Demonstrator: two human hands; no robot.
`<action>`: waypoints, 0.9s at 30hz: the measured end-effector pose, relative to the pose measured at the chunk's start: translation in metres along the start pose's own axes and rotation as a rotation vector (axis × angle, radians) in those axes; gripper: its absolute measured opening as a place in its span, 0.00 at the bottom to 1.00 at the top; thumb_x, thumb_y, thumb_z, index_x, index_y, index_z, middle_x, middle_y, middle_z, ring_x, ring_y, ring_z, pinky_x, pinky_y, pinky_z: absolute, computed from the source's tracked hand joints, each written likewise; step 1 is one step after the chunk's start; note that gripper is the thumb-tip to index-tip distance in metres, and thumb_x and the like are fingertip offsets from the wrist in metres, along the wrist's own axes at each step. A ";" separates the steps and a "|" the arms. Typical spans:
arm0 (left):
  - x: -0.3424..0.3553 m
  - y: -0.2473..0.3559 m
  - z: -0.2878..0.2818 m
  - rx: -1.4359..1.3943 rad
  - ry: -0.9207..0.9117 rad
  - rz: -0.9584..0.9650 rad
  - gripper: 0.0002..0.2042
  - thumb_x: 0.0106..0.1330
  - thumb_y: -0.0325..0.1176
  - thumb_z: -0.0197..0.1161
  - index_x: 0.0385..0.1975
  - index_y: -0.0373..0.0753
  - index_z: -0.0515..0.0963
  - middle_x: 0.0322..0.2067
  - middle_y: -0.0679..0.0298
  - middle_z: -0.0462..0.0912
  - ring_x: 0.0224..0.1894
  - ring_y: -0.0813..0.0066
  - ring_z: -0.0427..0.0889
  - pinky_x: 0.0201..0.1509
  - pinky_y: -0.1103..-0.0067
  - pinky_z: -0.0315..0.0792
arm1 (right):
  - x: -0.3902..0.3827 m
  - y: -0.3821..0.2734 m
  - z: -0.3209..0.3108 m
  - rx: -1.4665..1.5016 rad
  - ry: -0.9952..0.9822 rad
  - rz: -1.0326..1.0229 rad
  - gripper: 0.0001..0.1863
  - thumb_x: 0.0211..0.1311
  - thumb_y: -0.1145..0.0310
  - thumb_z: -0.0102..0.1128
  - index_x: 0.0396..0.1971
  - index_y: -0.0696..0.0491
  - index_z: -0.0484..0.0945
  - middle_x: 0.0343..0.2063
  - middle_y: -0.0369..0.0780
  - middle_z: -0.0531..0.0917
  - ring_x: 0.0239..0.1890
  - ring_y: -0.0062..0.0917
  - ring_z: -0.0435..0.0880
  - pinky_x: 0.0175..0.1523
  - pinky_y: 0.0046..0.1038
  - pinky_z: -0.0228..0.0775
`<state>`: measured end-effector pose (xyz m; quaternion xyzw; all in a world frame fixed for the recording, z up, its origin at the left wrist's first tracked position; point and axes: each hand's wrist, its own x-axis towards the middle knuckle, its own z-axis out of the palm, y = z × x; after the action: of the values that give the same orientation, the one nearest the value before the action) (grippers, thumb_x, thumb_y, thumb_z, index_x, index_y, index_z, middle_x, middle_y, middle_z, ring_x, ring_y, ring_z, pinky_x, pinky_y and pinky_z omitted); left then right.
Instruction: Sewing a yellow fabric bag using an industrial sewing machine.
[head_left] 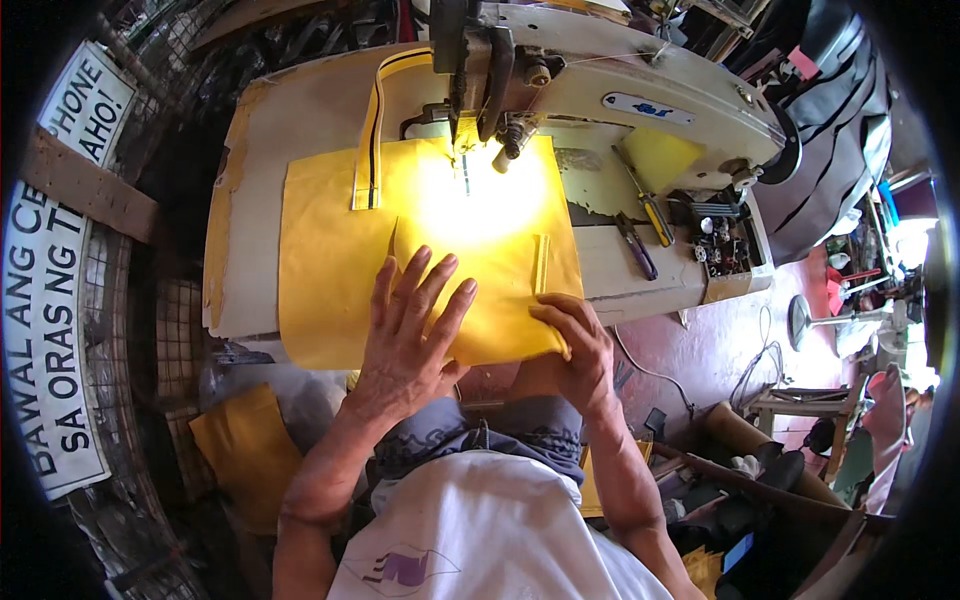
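Note:
A yellow sheet of fabric or leather-like material [325, 275] lies on the sewing machine bed, its far edge beneath the needle area of the sewing machine [590, 80]. My left hand [408, 325] rests on the near part of the sheet, fingers spread. At the near right corner, my right hand [580, 345] grips the sheet's edge with curled fingers, the thumb hidden. Just beyond that hand, a narrow yellow strip or fold [541, 262] runs along the sheet. A striped yellow strap [367, 165] curves down from behind, its end on the sheet. Bright lamp light washes out the stitching area.
Right of the sheet lie a yellow-handled screwdriver [656, 220] and a dark-handled hand tool [637, 250]. A box of small metal parts [718, 240] sits at the table's right end. Another yellow piece [250, 450] hangs low at left. A wire grille [180, 335] borders the left side.

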<state>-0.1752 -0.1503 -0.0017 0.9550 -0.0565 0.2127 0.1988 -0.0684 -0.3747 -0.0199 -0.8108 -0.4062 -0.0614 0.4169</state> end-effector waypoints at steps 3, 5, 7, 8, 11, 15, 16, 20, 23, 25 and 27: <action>0.005 0.004 0.006 0.093 0.088 -0.016 0.37 0.55 0.34 0.71 0.67 0.42 0.62 0.65 0.53 0.66 0.73 0.47 0.59 0.74 0.42 0.48 | 0.007 0.008 -0.007 0.165 -0.026 0.092 0.20 0.46 0.76 0.67 0.45 0.55 0.82 0.44 0.45 0.84 0.53 0.42 0.81 0.57 0.36 0.74; 0.007 -0.001 0.009 0.103 0.128 -0.017 0.36 0.52 0.31 0.71 0.64 0.41 0.65 0.61 0.52 0.68 0.70 0.47 0.62 0.74 0.43 0.50 | 0.011 0.009 -0.010 0.111 -0.125 -0.006 0.19 0.49 0.76 0.64 0.45 0.56 0.82 0.45 0.45 0.84 0.51 0.44 0.82 0.57 0.36 0.75; 0.007 -0.009 0.008 0.127 0.161 -0.017 0.35 0.49 0.27 0.71 0.61 0.39 0.68 0.58 0.52 0.71 0.68 0.48 0.66 0.74 0.45 0.51 | 0.013 0.007 -0.012 0.147 -0.114 0.028 0.17 0.50 0.77 0.63 0.44 0.56 0.81 0.45 0.45 0.84 0.50 0.44 0.82 0.56 0.37 0.75; 0.007 -0.014 0.005 0.034 0.159 -0.006 0.31 0.50 0.25 0.70 0.58 0.38 0.70 0.54 0.53 0.73 0.65 0.49 0.69 0.74 0.46 0.53 | 0.014 0.005 -0.013 0.164 -0.117 0.050 0.15 0.52 0.78 0.62 0.43 0.57 0.81 0.44 0.45 0.84 0.49 0.44 0.82 0.55 0.38 0.75; 0.009 -0.024 -0.006 -0.079 0.195 0.013 0.22 0.54 0.24 0.65 0.52 0.36 0.73 0.47 0.54 0.76 0.58 0.53 0.74 0.72 0.51 0.58 | 0.022 -0.002 -0.014 0.223 -0.109 0.256 0.10 0.57 0.78 0.61 0.40 0.58 0.80 0.40 0.46 0.83 0.45 0.45 0.81 0.51 0.39 0.75; 0.012 -0.028 -0.022 -0.281 0.120 -0.098 0.28 0.62 0.35 0.64 0.62 0.35 0.67 0.52 0.49 0.76 0.57 0.46 0.74 0.70 0.52 0.60 | 0.039 -0.007 -0.012 0.063 -0.205 0.531 0.12 0.64 0.69 0.63 0.41 0.60 0.78 0.31 0.49 0.80 0.39 0.47 0.80 0.45 0.39 0.74; 0.011 -0.026 -0.024 -0.262 0.005 -0.097 0.34 0.61 0.39 0.66 0.67 0.35 0.61 0.53 0.47 0.75 0.58 0.44 0.73 0.70 0.52 0.60 | 0.043 -0.009 -0.007 0.099 -0.137 0.575 0.15 0.65 0.64 0.63 0.46 0.58 0.77 0.31 0.49 0.81 0.39 0.45 0.81 0.42 0.39 0.74; 0.007 -0.025 -0.019 -0.171 -0.134 -0.214 0.46 0.61 0.48 0.70 0.73 0.36 0.51 0.58 0.44 0.73 0.60 0.41 0.72 0.66 0.53 0.64 | 0.049 -0.010 0.015 0.104 0.062 0.571 0.16 0.66 0.63 0.65 0.49 0.54 0.79 0.25 0.43 0.81 0.30 0.28 0.83 0.37 0.30 0.73; 0.007 -0.031 -0.004 -0.199 0.004 -0.395 0.37 0.66 0.41 0.66 0.71 0.36 0.56 0.57 0.44 0.75 0.56 0.42 0.76 0.60 0.56 0.70 | 0.045 -0.009 0.023 -0.014 0.118 0.607 0.20 0.64 0.63 0.67 0.53 0.54 0.78 0.23 0.42 0.81 0.29 0.29 0.83 0.36 0.32 0.73; 0.007 -0.035 0.007 -0.227 0.092 -0.487 0.32 0.68 0.35 0.64 0.70 0.36 0.59 0.57 0.44 0.76 0.54 0.42 0.79 0.57 0.57 0.73 | 0.043 -0.008 0.025 -0.215 0.151 0.390 0.18 0.63 0.66 0.67 0.51 0.55 0.79 0.25 0.43 0.81 0.29 0.33 0.83 0.35 0.33 0.74; 0.009 -0.037 0.016 -0.039 0.234 -0.413 0.27 0.69 0.26 0.60 0.67 0.36 0.63 0.56 0.45 0.78 0.50 0.44 0.81 0.53 0.61 0.76 | 0.041 -0.007 0.025 -0.244 0.112 0.360 0.16 0.64 0.67 0.65 0.51 0.53 0.79 0.27 0.44 0.80 0.32 0.37 0.83 0.37 0.36 0.75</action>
<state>-0.1539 -0.1231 -0.0248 0.9111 0.1594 0.2757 0.2615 -0.0527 -0.3295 -0.0135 -0.9100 -0.2204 -0.0796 0.3420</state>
